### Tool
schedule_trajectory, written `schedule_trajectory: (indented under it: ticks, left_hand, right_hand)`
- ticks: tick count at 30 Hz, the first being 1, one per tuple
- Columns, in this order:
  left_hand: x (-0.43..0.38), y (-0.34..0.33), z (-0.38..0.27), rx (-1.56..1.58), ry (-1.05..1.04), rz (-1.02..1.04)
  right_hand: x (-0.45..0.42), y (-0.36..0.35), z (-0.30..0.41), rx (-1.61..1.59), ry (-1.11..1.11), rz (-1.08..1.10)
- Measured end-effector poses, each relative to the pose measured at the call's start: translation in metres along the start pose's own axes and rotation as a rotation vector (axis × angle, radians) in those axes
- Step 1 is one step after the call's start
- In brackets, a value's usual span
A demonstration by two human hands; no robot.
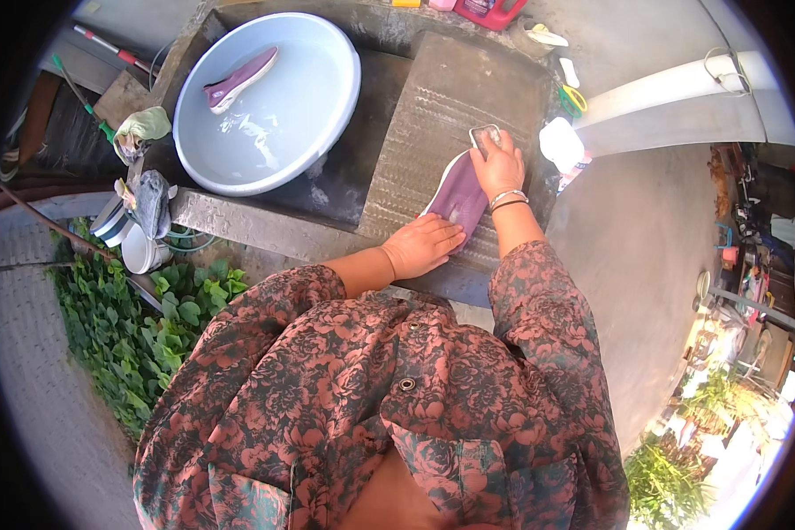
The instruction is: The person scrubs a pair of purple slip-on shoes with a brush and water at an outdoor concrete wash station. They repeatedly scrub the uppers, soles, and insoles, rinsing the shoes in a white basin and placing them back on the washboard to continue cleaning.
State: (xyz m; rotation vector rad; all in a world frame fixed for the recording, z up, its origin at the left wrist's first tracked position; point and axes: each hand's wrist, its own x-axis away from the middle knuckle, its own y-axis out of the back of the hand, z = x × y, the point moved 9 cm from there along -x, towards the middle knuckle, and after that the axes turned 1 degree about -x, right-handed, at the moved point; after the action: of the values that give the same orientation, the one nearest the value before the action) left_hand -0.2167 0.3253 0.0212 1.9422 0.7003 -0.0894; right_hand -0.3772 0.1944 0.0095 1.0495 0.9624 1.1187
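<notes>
A purple slip-on shoe (459, 190) with a white sole lies on the ribbed concrete washboard (411, 126) of a wash sink. My left hand (423, 245) presses flat over the near end of the shoe and holds it down. At its far end, my right hand (501, 169) grips a small white-rimmed object (482, 134), apparently a scrubbing brush; most of it is under my fingers. The other purple shoe (242, 79) sits on its side in a light blue plastic basin (202, 142) of water, left of the washboard.
Bottles, including a red jug (490, 12), stand along the back ledge. On the right edge are green-and-yellow scissors (572, 101) and a white container (561, 144). Cloths (151, 204) hang on the left rim, above white buckets (144, 250) and leafy plants (139, 324).
</notes>
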Motion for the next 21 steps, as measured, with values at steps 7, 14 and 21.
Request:
schedule_trajectory:
  ticks: [7, 14, 21]
  left_hand:
    - [0.007, 0.006, 0.0, 0.071, -0.004, -0.074]
    - [0.005, 0.01, -0.004, 0.071, 0.014, -0.148]
    - [0.005, 0.014, 0.003, 0.094, 0.009, -0.146]
  right_hand:
    - [0.079, 0.01, 0.059, -0.259, 0.312, 0.138]
    - [-0.009, -0.004, 0.01, 0.007, 0.03, -0.046]
    - [0.058, -0.001, 0.052, -0.188, 0.336, 0.096]
